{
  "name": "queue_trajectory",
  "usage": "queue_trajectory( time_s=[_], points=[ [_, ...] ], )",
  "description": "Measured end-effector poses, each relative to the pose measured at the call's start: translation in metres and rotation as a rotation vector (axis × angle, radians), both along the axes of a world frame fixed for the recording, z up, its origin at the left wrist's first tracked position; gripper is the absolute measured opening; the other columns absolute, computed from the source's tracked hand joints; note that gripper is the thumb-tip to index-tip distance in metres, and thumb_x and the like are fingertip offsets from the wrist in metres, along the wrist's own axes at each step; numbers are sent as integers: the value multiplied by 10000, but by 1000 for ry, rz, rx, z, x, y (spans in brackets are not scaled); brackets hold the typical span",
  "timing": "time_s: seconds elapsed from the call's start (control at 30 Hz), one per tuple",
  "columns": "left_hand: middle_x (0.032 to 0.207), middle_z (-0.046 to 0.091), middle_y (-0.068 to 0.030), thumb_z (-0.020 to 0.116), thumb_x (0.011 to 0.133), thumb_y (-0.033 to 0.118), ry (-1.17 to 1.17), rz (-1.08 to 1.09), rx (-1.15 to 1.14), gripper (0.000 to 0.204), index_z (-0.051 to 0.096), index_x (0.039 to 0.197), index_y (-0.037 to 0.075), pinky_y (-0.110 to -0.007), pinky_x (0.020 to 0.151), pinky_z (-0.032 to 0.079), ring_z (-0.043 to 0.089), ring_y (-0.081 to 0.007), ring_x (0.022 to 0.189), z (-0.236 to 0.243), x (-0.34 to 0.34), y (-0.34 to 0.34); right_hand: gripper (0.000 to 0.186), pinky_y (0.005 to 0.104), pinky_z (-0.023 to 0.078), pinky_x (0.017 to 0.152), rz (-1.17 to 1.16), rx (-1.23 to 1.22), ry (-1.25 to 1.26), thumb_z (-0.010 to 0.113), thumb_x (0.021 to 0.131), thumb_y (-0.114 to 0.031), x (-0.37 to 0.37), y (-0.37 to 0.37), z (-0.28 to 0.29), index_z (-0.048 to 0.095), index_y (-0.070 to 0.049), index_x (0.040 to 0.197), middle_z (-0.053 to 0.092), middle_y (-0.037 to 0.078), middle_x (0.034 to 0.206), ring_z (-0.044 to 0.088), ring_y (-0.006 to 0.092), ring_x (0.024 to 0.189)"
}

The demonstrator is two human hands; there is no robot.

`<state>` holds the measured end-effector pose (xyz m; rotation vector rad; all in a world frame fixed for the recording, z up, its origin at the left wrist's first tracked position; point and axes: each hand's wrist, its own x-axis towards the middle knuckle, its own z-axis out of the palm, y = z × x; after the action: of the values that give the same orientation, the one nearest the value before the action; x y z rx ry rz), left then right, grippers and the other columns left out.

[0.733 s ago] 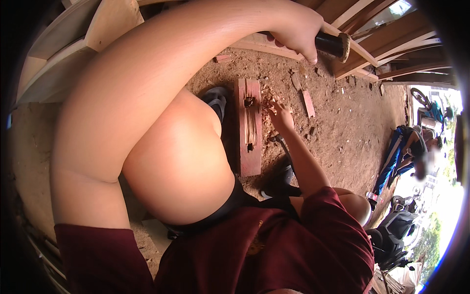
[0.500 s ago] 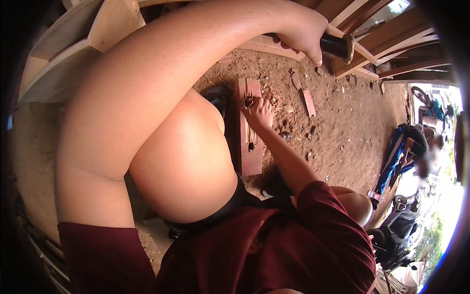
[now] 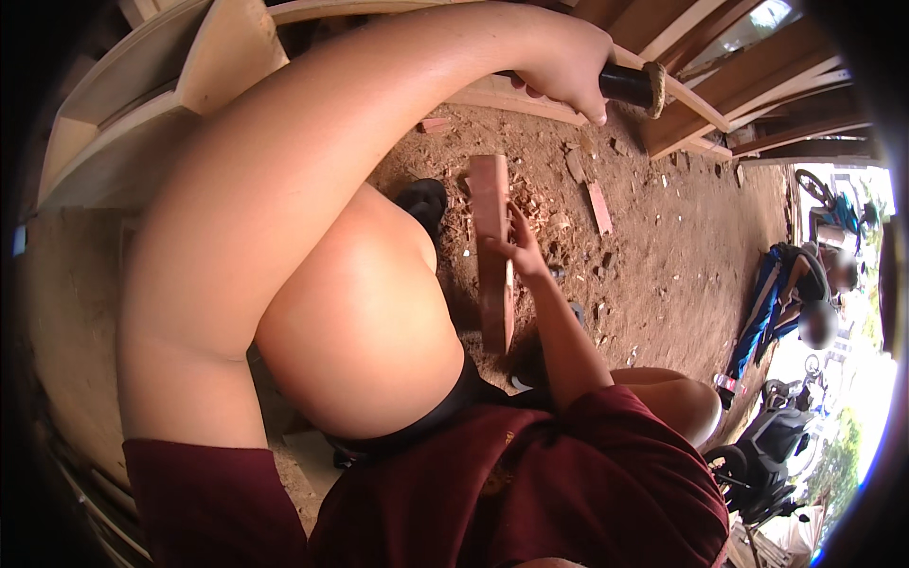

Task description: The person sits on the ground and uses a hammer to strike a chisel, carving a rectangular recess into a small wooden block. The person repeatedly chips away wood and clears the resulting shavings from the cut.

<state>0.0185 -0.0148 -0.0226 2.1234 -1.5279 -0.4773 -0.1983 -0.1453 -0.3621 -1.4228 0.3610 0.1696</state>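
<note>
My left hand (image 3: 568, 80) is raised at the top, closed around a black round handle (image 3: 627, 86) with a frayed tan ring near its end. What the handle belongs to is hidden behind my hand and arm. Lower down, my right hand (image 3: 521, 248) grips the edge of a short reddish wood block (image 3: 491, 204), thumb across one face and fingers along the side. The block is tilted, a plain face showing. Wood shavings (image 3: 540, 210) lie on the dirt around it. My bare left knee and a dark shoe (image 3: 423, 201) are beside the block.
Pale wooden frames (image 3: 142, 142) stand at the upper left, and stacked boards (image 3: 710, 99) at the upper right. A loose wood offcut (image 3: 599, 208) lies on the dirt floor (image 3: 672, 275). Far right are people (image 3: 791, 284) and a parked black motorbike (image 3: 757, 454).
My right hand has turned the block, hiding the face with splintered cuts and a dark hole. The dark round thing at that hand no longer shows. My left hand has shifted slightly left with the handle.
</note>
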Motion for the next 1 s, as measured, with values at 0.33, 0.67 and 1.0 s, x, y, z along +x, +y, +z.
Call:
queue_trajectory(
  time_s=[0.33,0.67,1.0],
  points=[
    [773,672,-136,737,751,332,31,54,99,362,697,945,30,-367,634,524,650,-251,682,1,-6,-3,578,375,462,953,-73,367,175,632,846,-202,-6,-53,-52,469,-39,1377,622,99,1198,593,240,1058],
    [882,716,-166,745,713,353,4,9,-2,406,716,984,52,-378,742,535,686,-284,807,7,2,-6,1256,490,378,1074,125,-1293,337,835,609,-587,2,16,-32,143,-91,1533,378,261,1435,421,409,1305],
    [890,677,-91,745,764,378,45,84,145,553,590,1208,86,-338,640,523,627,-199,704,1,-1,-4,1264,492,429,1023,62,-1204,310,830,641,-464,8,43,-2,25,-119,1552,415,244,1364,476,433,1232]
  ],
)
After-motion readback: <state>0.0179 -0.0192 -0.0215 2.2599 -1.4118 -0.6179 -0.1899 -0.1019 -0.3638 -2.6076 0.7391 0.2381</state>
